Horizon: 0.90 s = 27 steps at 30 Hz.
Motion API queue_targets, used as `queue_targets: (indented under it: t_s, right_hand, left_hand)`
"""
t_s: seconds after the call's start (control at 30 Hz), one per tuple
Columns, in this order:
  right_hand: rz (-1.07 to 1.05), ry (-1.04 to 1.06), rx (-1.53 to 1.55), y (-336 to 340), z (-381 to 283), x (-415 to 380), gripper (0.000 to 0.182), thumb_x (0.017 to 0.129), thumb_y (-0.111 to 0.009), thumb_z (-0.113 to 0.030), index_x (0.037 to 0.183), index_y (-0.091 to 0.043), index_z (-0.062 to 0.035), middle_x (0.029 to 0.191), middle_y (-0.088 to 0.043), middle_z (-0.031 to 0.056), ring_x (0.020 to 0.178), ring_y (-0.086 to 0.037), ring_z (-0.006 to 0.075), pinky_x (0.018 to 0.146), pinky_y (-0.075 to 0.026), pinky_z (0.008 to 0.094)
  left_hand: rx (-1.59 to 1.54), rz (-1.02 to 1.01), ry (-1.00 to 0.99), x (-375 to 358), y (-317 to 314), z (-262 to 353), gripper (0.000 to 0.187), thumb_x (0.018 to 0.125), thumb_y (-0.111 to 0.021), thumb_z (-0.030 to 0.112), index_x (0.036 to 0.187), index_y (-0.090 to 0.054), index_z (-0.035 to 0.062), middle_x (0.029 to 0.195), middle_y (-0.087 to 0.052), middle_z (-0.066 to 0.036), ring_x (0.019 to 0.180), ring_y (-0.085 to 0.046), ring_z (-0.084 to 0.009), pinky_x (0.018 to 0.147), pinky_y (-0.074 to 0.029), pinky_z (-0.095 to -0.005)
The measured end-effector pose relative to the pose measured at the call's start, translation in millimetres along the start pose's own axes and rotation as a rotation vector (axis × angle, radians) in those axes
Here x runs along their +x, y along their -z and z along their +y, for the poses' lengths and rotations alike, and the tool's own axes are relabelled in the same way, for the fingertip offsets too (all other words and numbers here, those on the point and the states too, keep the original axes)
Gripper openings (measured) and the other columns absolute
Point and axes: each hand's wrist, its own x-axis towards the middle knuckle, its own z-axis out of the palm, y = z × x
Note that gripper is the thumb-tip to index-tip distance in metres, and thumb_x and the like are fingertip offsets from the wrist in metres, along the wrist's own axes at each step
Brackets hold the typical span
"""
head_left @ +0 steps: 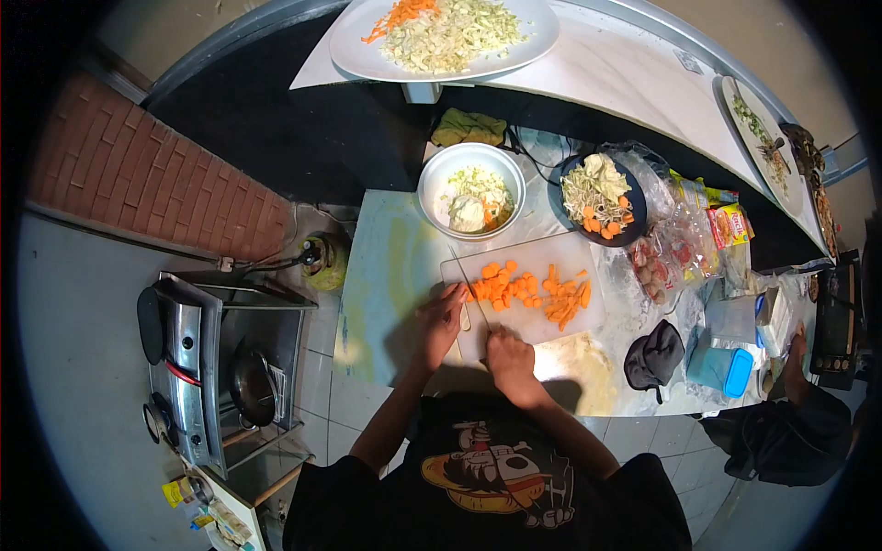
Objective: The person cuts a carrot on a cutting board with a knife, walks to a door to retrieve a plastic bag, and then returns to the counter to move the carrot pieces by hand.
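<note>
A white cutting board (579,266) lies on the table in front of me. My right hand (511,356) is closed around the handle of a knife (479,306), whose blade points away and slightly left across the board's left part. At the board's left edge, my left hand (443,315) has its bent fingertips on a piece of carrot (469,293), right beside the blade. To the right of the blade are many orange carrot rounds (501,283), and farther right lies a pile of carrot sticks (568,306).
Beyond the board stand a white bowl (430,209) of shredded vegetables and a dark plate (634,220) of sprouts and carrot. Plastic bags (675,248), a black cap (654,354) and a blue-lidded container (738,373) sit right. A stove (188,367) stands left; another person's arm (796,367) is far right.
</note>
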Motion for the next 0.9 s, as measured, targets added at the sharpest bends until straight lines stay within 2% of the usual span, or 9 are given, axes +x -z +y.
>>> queue_targets:
  t_s: [0.03,0.2,0.3,0.4,0.47,0.6,0.73,0.8,0.9]
  right_hand:
    - [-0.012,-0.012,0.0,3.1,0.3,-3.3,0.01,0.081,-0.057,-0.01,0.08,-0.067,-0.0086,0.082,-0.067,0.0083,0.072,-0.07,0.0225,0.058,-0.056,0.0323]
    - [0.065,-0.041,-0.045,-23.3,2.5,-7.7,0.013,0.082,-0.055,-0.011,0.082,-0.067,-0.0074,0.081,-0.068,0.0081,0.068,-0.069,0.0223,0.056,-0.055,0.0321]
    - [0.118,-0.018,-0.035,-30.4,1.3,-5.6,0.02,0.088,-0.048,-0.016,0.088,-0.063,-0.0021,0.077,-0.066,0.012,0.064,-0.068,0.0254,0.052,-0.054,0.0359]
    - [0.038,-0.025,-0.036,-17.0,2.9,-2.0,0.015,0.084,-0.053,-0.013,0.084,-0.067,-0.0056,0.088,-0.068,0.0102,0.071,-0.07,0.0241,0.056,-0.056,0.033]
    - [0.019,-0.091,0.066,-14.1,4.2,1.9,0.017,0.085,-0.052,-0.013,0.086,-0.066,-0.0043,0.088,-0.067,0.0113,0.074,-0.069,0.0265,0.06,-0.056,0.0351]
    - [0.011,-0.062,0.244,-1.2,18.9,4.2,0.018,0.089,-0.048,-0.014,0.089,-0.062,-0.002,0.087,-0.065,0.0157,0.08,-0.066,0.0316,0.069,-0.054,0.0404]
    - [0.046,-0.057,0.303,2.2,25.2,-2.5,0.017,0.088,-0.048,-0.013,0.093,-0.059,-0.0012,0.085,-0.064,0.0179,0.079,-0.065,0.0342,0.068,-0.054,0.043]
    - [0.032,-0.043,0.397,4.2,26.5,-9.7,0.028,0.092,-0.05,-0.024,0.104,-0.056,-0.0004,0.082,-0.065,0.0246,0.074,-0.064,0.0414,0.069,-0.051,0.0496]
    - [-0.004,-0.056,0.378,6.3,26.8,-17.2,0.029,0.09,-0.053,-0.024,0.104,-0.056,0.0011,0.08,-0.064,0.026,0.072,-0.063,0.0421,0.067,-0.051,0.0497]
  left_hand:
    - [0.028,-0.016,0.017,4.5,2.4,4.0,0.019,0.086,-0.061,0.004,0.105,-0.067,0.0016,0.101,-0.068,-0.015,0.078,-0.069,-0.027,0.069,-0.056,-0.032]
    - [0.09,-0.055,0.051,12.5,8.9,20.2,0.017,0.087,-0.063,0.009,0.1,-0.068,-0.0002,0.097,-0.069,-0.015,0.077,-0.07,-0.0259,0.068,-0.055,-0.0313]
    - [0.09,-0.09,0.073,11.1,9.0,14.2,0.02,0.087,-0.063,0.01,0.103,-0.067,-0.0002,0.101,-0.068,-0.015,0.081,-0.069,-0.0266,0.072,-0.055,-0.0331]
    - [0.174,-0.142,0.021,6.0,6.5,12.0,0.022,0.087,-0.063,0.011,0.106,-0.066,0.0003,0.105,-0.067,-0.015,0.087,-0.068,-0.0284,0.077,-0.053,-0.0354]
    - [0.122,-0.152,0.081,7.4,11.4,26.9,0.025,0.086,-0.064,0.013,0.108,-0.066,0.0006,0.108,-0.066,-0.016,0.091,-0.066,-0.0303,0.08,-0.052,-0.0367]
    - [0.152,-0.14,0.059,6.1,10.0,22.0,0.027,0.085,-0.066,0.013,0.109,-0.065,0.0006,0.108,-0.065,-0.016,0.092,-0.066,-0.0312,0.079,-0.052,-0.036]
    - [0.059,-0.124,0.132,5.7,7.4,14.5,0.027,0.085,-0.066,0.013,0.109,-0.064,0.0016,0.104,-0.067,-0.015,0.091,-0.066,-0.0304,0.078,-0.052,-0.0359]
    - [0.03,-0.108,0.145,4.1,6.1,13.3,0.026,0.085,-0.066,0.013,0.108,-0.063,0.002,0.102,-0.067,-0.015,0.091,-0.066,-0.03,0.078,-0.052,-0.0359]
    - [0.057,-0.103,0.112,3.7,6.4,15.8,0.024,0.085,-0.067,0.013,0.106,-0.063,0.0024,0.1,-0.068,-0.015,0.089,-0.067,-0.0294,0.077,-0.053,-0.0358]
